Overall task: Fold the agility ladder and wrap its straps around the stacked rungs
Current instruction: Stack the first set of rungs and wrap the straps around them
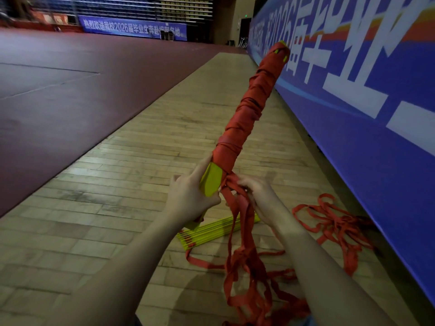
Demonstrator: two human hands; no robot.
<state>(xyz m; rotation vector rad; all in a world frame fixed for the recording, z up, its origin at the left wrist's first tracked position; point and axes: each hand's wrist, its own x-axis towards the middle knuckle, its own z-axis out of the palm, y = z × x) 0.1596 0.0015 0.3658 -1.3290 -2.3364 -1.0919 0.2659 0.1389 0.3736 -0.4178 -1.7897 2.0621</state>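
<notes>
A stack of yellow rungs (211, 181) is held up at a slant, its upper length covered by wound red strap (249, 107). My left hand (188, 196) grips the bare yellow lower end of the stack. My right hand (256, 196) is closed on the loose red straps (242, 234) just below the wrapped part. Those straps hang down from the stack to a tangle near my body.
A second bundle of yellow rungs (211, 230) lies on the wooden floor below my hands, with loose red strap (334, 222) piled to the right against a blue banner wall (376, 137). A dark red court mat (70, 90) covers the left.
</notes>
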